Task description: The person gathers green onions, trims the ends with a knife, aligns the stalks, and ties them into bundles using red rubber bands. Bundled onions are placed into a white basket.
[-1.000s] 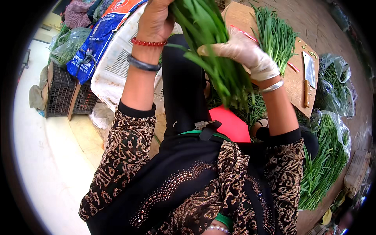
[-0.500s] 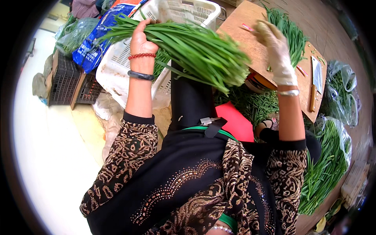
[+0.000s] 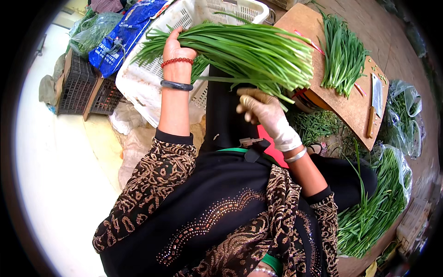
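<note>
My left hand (image 3: 175,47), bare, with a red bead bracelet and a dark bangle at the wrist, is closed around a thick bunch of garlic chives (image 3: 249,53). The leaf tips hang out to the left over a white crate, and the pale stalk ends point right, in front of the cutting board (image 3: 295,21). Just under the stalk ends is my right hand (image 3: 267,113) in a whitish glove, its fingers loosely bent and apart. I see nothing in it. A second bunch of chives (image 3: 344,57) lies on the board.
A knife (image 3: 376,94) with a wooden handle lies on the board's right part. The white plastic crate (image 3: 138,87) stands at the left, a blue sack (image 3: 113,51) beside it. Loose chives (image 3: 376,207) in clear plastic are at the lower right; trimmings (image 3: 318,127) lie below the board.
My right hand has come down and left from above the board to below the held bunch. The bunch has shifted slightly right in view and is more level.
</note>
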Action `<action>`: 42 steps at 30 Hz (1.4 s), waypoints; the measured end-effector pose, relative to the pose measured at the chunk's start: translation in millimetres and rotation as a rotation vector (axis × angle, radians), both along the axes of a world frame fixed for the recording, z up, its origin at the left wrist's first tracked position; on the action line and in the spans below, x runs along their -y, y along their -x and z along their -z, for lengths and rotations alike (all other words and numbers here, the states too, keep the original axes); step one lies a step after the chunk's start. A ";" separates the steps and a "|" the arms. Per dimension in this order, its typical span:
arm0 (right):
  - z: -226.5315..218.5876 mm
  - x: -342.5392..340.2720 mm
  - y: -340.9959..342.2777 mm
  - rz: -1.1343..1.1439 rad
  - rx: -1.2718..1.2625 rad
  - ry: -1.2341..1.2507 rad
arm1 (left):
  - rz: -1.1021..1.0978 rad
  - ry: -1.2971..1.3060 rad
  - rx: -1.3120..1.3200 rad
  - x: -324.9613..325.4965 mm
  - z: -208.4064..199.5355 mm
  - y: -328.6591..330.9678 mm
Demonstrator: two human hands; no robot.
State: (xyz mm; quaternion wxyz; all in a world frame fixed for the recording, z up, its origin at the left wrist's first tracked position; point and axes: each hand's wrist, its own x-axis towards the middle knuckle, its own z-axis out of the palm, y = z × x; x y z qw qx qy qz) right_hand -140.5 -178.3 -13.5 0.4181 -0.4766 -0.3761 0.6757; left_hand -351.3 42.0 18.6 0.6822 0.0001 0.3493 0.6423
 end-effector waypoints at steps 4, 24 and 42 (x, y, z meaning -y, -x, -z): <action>2.2 -21.4 15.3 0.179 -0.300 -0.013 | -0.030 0.037 -0.001 11.9 7.6 -2.6; -11.9 9.9 -33.9 -0.049 0.413 -0.015 | 0.013 0.096 -0.096 8.8 32.7 6.8; -73.2 5.6 -92.4 0.169 1.209 -0.613 | 0.036 0.005 -0.081 4.1 36.5 13.3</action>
